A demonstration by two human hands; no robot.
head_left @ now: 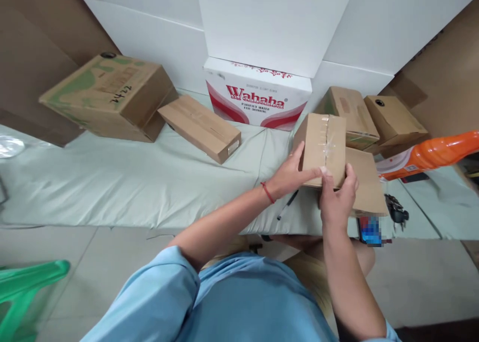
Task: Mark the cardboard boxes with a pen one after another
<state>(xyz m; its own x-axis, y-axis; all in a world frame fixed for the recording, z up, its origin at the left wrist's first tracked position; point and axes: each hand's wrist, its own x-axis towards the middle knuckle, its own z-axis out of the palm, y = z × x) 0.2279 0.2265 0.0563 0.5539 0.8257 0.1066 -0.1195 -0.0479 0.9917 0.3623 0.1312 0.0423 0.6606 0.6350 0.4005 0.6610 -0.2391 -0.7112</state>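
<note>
Both hands grip a small brown cardboard box (325,137) whose top seam is closed with clear tape. On its left side and top edge lie the spread fingers and thumb of my left hand (294,174), with a red string bracelet at the wrist. Along the front right edge my right hand (339,194) presses, its thumb near the seam. Partly under or beside the held box is another flat cardboard box (364,182). A black pen (287,205) lies on the cloth just below my left hand.
A white Wahaba water carton (258,97) stands against the wall. Left of it are a long box (202,127) and a large box (108,97). To the right are two more boxes, an orange bottle (430,155), keys (397,212) and a blurred blue item (371,230). A green stool (33,282) stands at lower left.
</note>
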